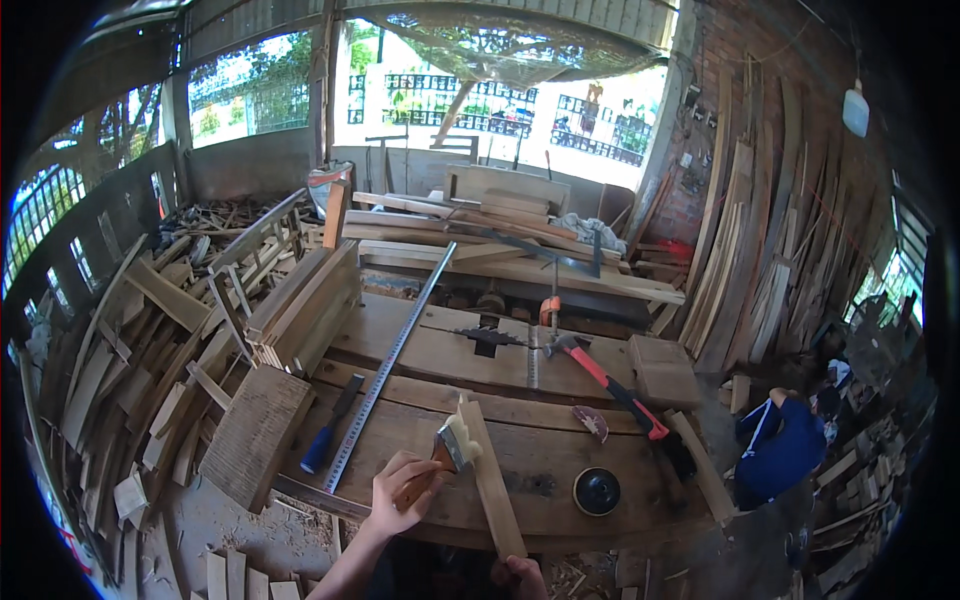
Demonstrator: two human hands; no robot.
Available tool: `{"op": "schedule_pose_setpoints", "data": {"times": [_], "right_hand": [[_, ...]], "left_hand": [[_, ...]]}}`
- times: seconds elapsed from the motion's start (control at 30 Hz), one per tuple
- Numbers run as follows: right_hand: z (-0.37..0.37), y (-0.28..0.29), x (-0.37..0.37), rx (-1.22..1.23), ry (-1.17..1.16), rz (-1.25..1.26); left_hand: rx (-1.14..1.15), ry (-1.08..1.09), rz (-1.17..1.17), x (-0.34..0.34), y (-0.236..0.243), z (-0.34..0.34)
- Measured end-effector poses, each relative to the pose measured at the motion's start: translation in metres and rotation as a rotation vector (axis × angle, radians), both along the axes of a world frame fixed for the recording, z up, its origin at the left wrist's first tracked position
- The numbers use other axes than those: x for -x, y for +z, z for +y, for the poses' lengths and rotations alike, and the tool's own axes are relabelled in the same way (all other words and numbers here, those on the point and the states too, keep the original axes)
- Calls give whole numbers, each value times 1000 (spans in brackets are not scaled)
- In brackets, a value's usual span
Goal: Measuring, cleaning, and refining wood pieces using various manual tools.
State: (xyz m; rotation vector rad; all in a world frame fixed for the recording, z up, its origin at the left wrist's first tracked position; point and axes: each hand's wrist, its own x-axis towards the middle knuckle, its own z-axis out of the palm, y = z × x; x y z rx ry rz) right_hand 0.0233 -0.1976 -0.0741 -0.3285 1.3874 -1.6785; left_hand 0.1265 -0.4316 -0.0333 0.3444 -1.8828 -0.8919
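My left hand (402, 492) is wrapped round the wooden handle of a flat paintbrush (458, 447). Its pale bristles touch, or nearly touch, the upper part of a narrow wooden strip (492, 488). At the lower end of that strip, my right hand (521, 577) grips it, partly cut off by the picture's edge. The strip slants over the near edge of a wooden workbench (420, 425). Left of the brush lie a long metal ruler (385, 375) and a blue-handled chisel (335, 425). A round black disc (597, 491) lies right of the strip.
A red-and-black hammer (610, 385), a purple curved piece (590, 423) and an orange clamp (549, 310) are on the bench. A toothed saw blade (490, 338) protrudes through its top. Wooden blocks (258, 430) stand left. A person in blue (785, 450) crouches at right among timber.
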Motion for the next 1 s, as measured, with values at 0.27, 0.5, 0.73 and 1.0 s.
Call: {"op": "schedule_pose_setpoints", "data": {"times": [0.27, 0.5, 0.73, 1.0], "right_hand": [[1, -5, 0, -6, -17, -7], [2, -4, 0, -26, -12, -5], [0, -5, 5, -3, 62, 13], [1, -10, 0, -23, -27, 3]], "left_hand": [[-688, -596, -111, -16, -12, 3], [-505, -341, -41, -3, -6, -6], [-502, -540, -181, -12, 1, -23], [-568, -300, -76, -6, -10, -27]]}}
